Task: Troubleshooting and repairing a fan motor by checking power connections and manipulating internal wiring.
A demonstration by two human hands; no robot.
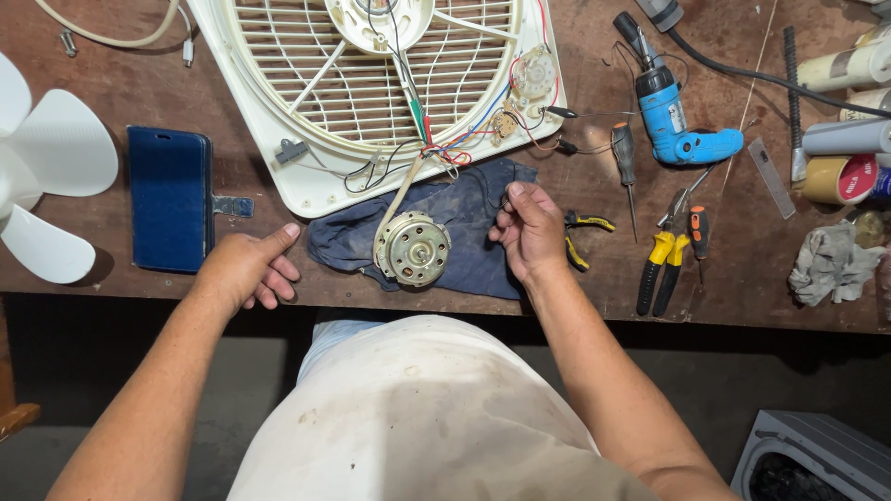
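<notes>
We find the fan motor [413, 248] lying on a dark blue cloth [464, 232] between the hands, wired to the cream fan housing [371, 93] beyond them. The right hand [529, 227] pinches a thin wire just right of the motor; the left hand [252, 267] rests loosely curled and empty at the bench edge. We judge wiring work is in hand; the next move calls for a steady grip on the wire.

Left hand [249, 269] loosely curled, thumb out; right hand [529, 227] pinching.
</notes>
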